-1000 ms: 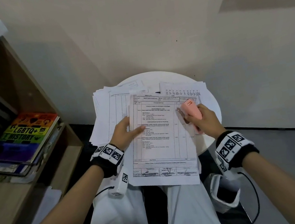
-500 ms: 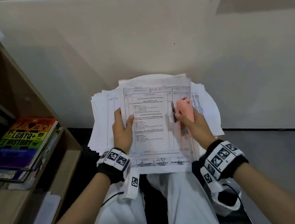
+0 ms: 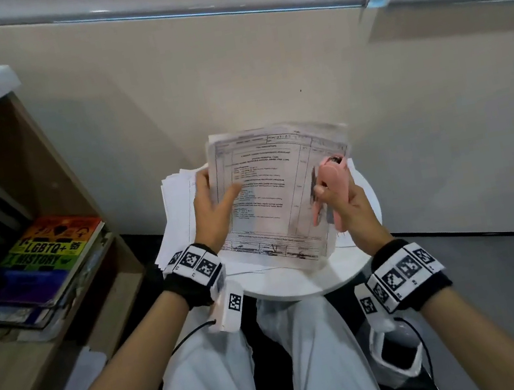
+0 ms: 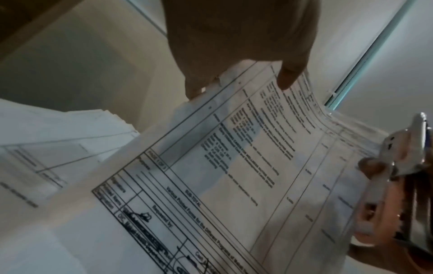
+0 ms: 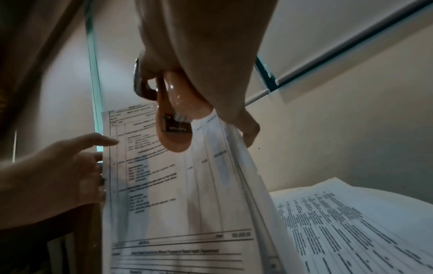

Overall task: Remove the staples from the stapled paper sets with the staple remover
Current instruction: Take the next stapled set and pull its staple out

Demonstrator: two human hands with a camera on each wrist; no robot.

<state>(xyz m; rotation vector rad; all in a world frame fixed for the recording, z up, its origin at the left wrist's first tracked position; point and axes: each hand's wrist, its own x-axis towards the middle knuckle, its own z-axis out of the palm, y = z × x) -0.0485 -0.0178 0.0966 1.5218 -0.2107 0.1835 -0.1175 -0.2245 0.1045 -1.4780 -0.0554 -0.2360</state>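
**Paper set lifted in both hands, staple remover in your right**

You hold one stapled paper set (image 3: 270, 199) up off the round white table (image 3: 314, 279), tilted toward you, its printed form facing you. Your left hand (image 3: 214, 212) grips its left edge, thumb laid across the front of the page and fingers tucked behind. Your right hand (image 3: 345, 200) is at the right edge of the same set, fingers curled round the pink staple remover (image 3: 332, 185); the tool stands roughly upright, its metal end at the top, lying against the front of the sheet. From your right wrist you can see the remover (image 5: 174, 118) pressed to the page under your palm, while one finger reaches behind the paper's edge.

More papers lie on the table beneath: a fanned stack (image 3: 179, 207) on the left, and a sheet of dense print (image 5: 351, 222) on the right. To your left stands a wooden shelf (image 3: 52, 181) holding a rainbow-coloured book (image 3: 53, 246) laid flat on other books.
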